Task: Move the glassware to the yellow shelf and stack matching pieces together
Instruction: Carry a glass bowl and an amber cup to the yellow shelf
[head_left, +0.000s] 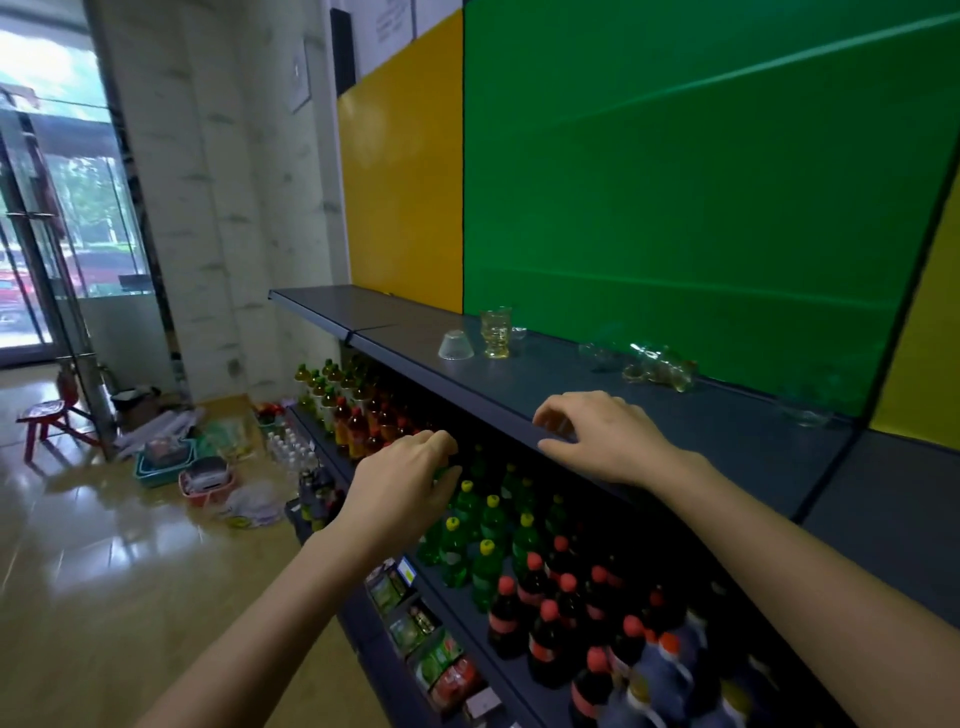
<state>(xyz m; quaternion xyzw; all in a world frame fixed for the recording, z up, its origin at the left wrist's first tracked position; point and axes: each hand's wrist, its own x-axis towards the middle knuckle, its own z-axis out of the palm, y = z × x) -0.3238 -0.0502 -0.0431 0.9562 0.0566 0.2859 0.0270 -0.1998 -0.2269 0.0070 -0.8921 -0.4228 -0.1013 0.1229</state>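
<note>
Reaching over the shelf (519, 384) edge, my right hand (602, 436) hovers empty with fingers curled, nearer the glassware; the upturned bowl (455, 345) and footed glass (496, 332) sit ahead, slightly left, while my left hand (400, 478) hangs loosely curled, lower down

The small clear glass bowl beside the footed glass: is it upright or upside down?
Upside down: the glass bowl rests on its wide rim, narrow base up.
</note>
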